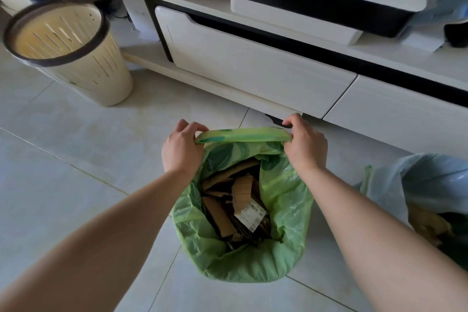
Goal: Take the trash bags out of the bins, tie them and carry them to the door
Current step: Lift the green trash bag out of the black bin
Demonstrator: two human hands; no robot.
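Tiled floor (76, 159). Low white cabinet (253, 66) runs along the far side. Green trash bag (291, 210) sits on the floor in front of it, mouth open. Cream slotted bin (106, 78) stands well apart, far left, by the cabinet's end. Pale blue bag (430, 180) on the floor, right edge. Left hand (181, 149) and right hand (305, 145) each pinch an end of the green bag's far rim, stretched taut between them. Cardboard scraps (220, 215) inside, with a white barcode label (253, 215) among them.
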